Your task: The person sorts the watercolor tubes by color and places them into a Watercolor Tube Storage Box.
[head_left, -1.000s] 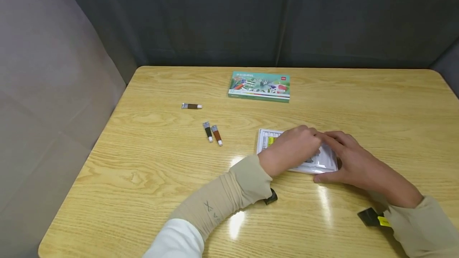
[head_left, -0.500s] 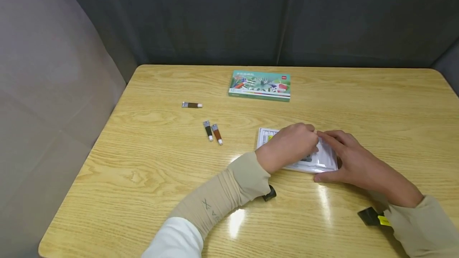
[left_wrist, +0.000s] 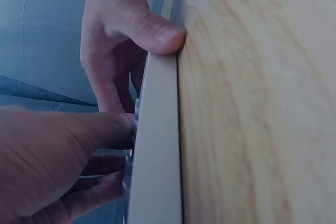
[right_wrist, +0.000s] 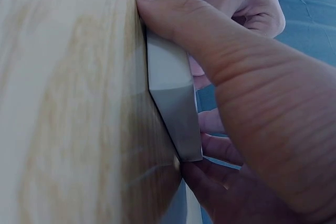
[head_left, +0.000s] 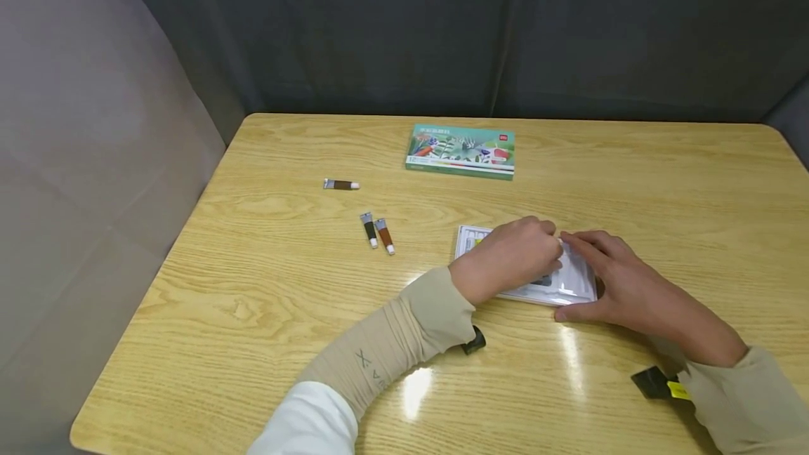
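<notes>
A white plastic paint tray [head_left: 578, 281] lies on the table before me, partly covered by both hands. My left hand [head_left: 515, 255] reaches over its middle with curled fingers. In the left wrist view the left thumb and fingers [left_wrist: 107, 132] pinch at a paint tube in the tray; most of that tube is hidden. My right hand [head_left: 626, 286] grips the tray's right end, its thumb along the near side and its fingers at the far side. In the right wrist view the right thumb [right_wrist: 170, 11] presses on the tray's side wall [right_wrist: 170, 66].
Two loose paint tubes, one black [head_left: 369, 230] and one reddish brown [head_left: 384, 236], lie left of the tray. A dark brown tube [head_left: 342, 185] lies farther back. Behind the tray sits a green illustrated paint box [head_left: 460, 152], near the table's [head_left: 253, 343] back edge.
My left hand has shifted slightly left and back over the tray, its fingers still curled. The right hand keeps its hold on the tray. The loose tubes and the box stay put.
</notes>
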Motion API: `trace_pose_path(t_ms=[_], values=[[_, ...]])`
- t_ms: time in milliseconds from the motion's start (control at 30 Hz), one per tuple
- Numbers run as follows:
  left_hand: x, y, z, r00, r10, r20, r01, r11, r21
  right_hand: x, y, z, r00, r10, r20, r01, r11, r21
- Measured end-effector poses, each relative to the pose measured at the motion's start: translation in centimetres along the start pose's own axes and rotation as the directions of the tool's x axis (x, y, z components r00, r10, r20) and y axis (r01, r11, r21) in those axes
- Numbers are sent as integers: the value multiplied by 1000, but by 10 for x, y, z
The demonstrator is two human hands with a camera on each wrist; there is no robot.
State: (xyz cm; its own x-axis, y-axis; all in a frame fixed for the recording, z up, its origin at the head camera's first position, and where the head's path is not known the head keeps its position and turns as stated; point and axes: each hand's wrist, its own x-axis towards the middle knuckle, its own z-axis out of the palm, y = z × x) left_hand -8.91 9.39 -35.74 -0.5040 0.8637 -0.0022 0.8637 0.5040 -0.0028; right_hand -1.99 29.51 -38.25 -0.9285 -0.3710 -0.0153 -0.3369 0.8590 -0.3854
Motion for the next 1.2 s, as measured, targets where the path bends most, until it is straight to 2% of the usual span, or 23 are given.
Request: trace_pose_path(t_ms=[267, 500, 767, 1000, 1200], values=[[-1, -2, -2, 999, 44, 9, -44, 998, -34, 0, 0, -2, 1000, 8, 20, -8, 1000, 9], [-3, -5, -5, 995, 96, 37, -93, 993, -76, -1, 0, 0, 1000, -5, 0, 5, 1000, 1], [-11, -13, -11, 998, 51, 35, -49, 998, -33, -2, 1, 1, 1000, -3, -9, 3, 1000, -1], [-19, -24, -18, 999, 34, 26, -33, 998, -44, -1, 2, 0, 1000, 14, 19, -14, 1000, 4], [-31, -40, -23, 999, -30, 32, 31, 998, -47, 0, -1, -1, 998, 39, 48, -40, 999, 1]])
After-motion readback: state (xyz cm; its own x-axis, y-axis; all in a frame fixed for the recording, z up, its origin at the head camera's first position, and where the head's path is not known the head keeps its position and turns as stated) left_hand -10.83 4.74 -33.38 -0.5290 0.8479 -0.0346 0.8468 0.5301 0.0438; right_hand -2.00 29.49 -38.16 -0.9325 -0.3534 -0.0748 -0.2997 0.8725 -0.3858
